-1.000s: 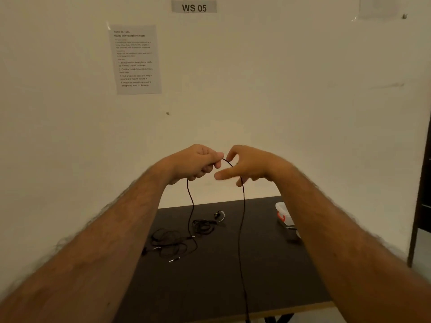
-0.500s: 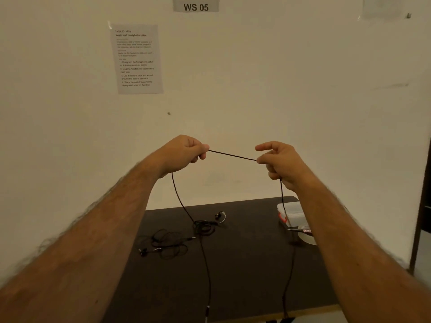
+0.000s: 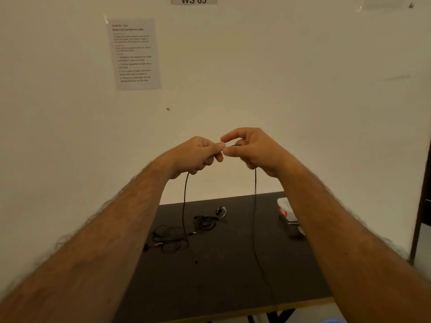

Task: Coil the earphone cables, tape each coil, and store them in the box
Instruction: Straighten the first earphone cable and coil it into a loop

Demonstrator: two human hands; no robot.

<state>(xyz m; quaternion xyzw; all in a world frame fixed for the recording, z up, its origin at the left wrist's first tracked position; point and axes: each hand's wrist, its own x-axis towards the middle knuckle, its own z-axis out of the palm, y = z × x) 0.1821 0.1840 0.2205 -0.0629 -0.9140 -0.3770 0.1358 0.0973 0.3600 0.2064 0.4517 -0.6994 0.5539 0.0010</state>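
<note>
Here you are at the coiling step: your left hand [image 3: 200,153] is closed in a fist on the black earphone cable [image 3: 184,201], thumb and forefinger pinching it, while your right hand [image 3: 250,149] pinches the same cable just beside it, forefinger raised above the thumb. The fingertips of both hands nearly touch, well above the dark table [image 3: 233,271]. Two lengths hang down, one from each hand; the right one trails past the table's front edge. Judged from this, a loop is being gathered into the left hand. The next move calls for drawing out an even length and keeping the loops matched. Two more earphone tangles [image 3: 171,238] lie on the table, uncoiled. The clear box [image 3: 285,207] with a red clasp sits at the right edge. The wall sign [image 3: 193,0] reads "WS 05"; the instruction sheet [image 3: 134,54] is mostly too blurred to read.
</note>
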